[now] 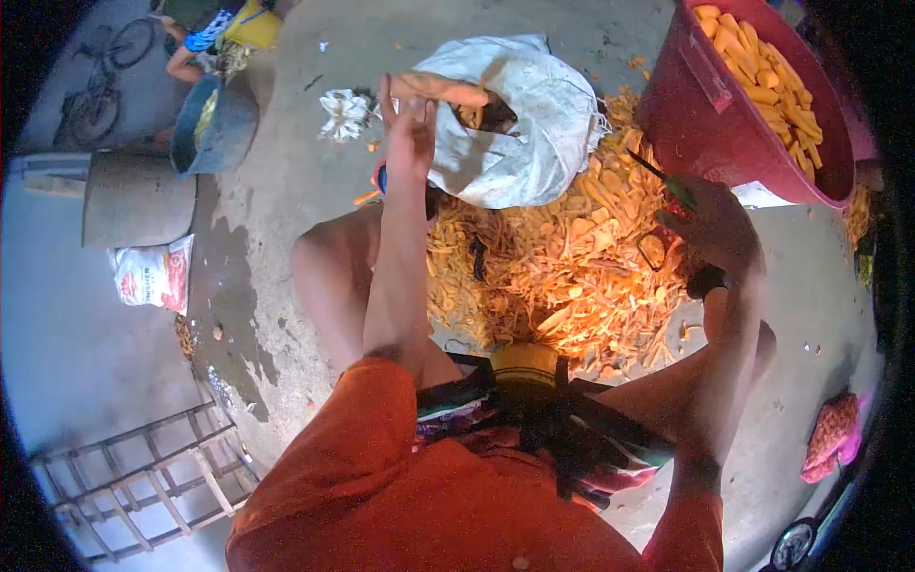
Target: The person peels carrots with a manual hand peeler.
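My left hand (408, 133) is raised over the near-left rim of a white woven sack (558, 114), its fingers closed around a long, thick carrot (443, 90). More carrots show in the sack's opening. On the right, my right hand (715, 224) is wrapped round the green handle of a knife (648, 165). Its thin dark blade points up and left. Below the sack and between my legs spreads a heap of orange peelings (562, 276), with my right hand above its right edge.
A red tub (667, 91) of peeled carrots stands at the upper right. Across the floor at upper left, another person's arm (183, 65) is near a dark bucket (233, 124). A wooden ladder-like frame (152, 477) lies lower left; a pink bag (831, 439) lies right.
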Tool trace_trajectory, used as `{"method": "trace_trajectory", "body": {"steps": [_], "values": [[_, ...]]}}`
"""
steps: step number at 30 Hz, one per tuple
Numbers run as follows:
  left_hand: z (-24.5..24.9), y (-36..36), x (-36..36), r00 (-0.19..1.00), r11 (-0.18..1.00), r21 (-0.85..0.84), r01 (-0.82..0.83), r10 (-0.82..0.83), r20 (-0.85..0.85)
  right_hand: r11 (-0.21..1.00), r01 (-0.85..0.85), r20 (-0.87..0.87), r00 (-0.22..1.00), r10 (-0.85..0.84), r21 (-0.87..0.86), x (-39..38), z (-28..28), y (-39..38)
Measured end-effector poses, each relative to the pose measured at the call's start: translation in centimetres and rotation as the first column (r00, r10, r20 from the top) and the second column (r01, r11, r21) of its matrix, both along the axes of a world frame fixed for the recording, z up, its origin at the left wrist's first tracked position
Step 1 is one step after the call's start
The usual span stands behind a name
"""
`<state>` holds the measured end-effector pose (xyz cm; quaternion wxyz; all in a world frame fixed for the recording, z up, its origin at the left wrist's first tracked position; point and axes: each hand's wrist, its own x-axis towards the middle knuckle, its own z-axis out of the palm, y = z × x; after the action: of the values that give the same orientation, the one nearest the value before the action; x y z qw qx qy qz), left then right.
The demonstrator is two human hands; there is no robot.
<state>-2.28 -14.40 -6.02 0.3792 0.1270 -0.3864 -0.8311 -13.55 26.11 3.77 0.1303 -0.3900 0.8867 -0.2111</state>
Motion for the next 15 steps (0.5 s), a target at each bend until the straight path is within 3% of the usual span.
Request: {"method": "trace_trajectory", "body": {"steps": [1, 2, 3, 4, 6, 7, 8, 10, 11, 12, 14, 15], "values": [[1.1, 0.0, 0.2, 1.0, 1.0, -0.015, -0.007, 0.006, -0.013, 0.999, -0.025, -0.034, 0.999, 0.024, -0.02, 0.2, -0.2, -0.1], [2.3, -0.1, 0.3, 0.991, 0.978, 0.159, 0.132, -0.127, -0.044, 0.999, -0.031, -0.045, 0.999, 0.03, -0.037, 0.3, 0.1, -0.4], [3.5, 0.0, 0.4, 0.961, 0.906, 0.322, 0.276, -0.259, -0.095, 0.994, -0.053, 0.029, 0.998, 0.051, 0.095, 0.4, 0.5, -0.7], [4.5, 0.5, 0.7, 0.958, 0.908, 0.307, 0.287, -0.269, -0.101, 0.971, -0.075, 0.104, 0.993, 0.052, 0.227, 0.4, 0.8, -0.8], [5.3, 2.8, 1.4, 0.868, 0.763, 0.43, 0.483, -0.483, -0.118, 0.982, -0.082, 0.029, 0.997, 0.078, 0.172, 0.5, -0.1, -0.3], [5.8, 4.1, 1.3, 0.898, 0.791, 0.488, 0.369, -0.438, 0.032, 0.985, -0.11, -0.035, 0.993, 0.116, 0.131, 0.6, -0.8, 0.0], [6.4, 5.0, 1.2, 0.89, 0.781, 0.491, 0.386, -0.455, 0.024, 0.986, -0.091, -0.039, 0.994, 0.097, 0.138, 0.6, -1.4, 0.2], [7.6, 6.7, 1.5, 0.745, 0.704, 0.421, 0.573, -0.661, 0.091, 0.995, -0.096, -0.2, 0.975, 0.097, 0.012, 1.1, -2.4, 0.1], [8.4, 8.4, 1.8, 0.725, 0.734, 0.322, 0.598, -0.667, 0.172, 0.997, -0.076, -0.203, 0.976, 0.079, 0.02, 1.2, -2.7, -0.1], [8.9, 9.6, 2.1, 0.711, 0.719, 0.328, 0.613, -0.683, 0.166, 0.996, -0.08, -0.232, 0.97, 0.07, -0.031, 1.6, -3.0, -0.6], [9.0, 11.6, 2.6, 0.638, 0.728, 0.234, 0.644, -0.68, 0.361, 0.995, -0.066, -0.259, 0.965, 0.045, -0.07, 2.9, -2.4, -1.4], [8.6, 12.4, 2.9, 0.626, 0.744, 0.229, 0.628, -0.658, 0.419, 0.979, -0.107, -0.213, 0.975, 0.069, -0.173, 3.7, -1.8, -2.2]]}}
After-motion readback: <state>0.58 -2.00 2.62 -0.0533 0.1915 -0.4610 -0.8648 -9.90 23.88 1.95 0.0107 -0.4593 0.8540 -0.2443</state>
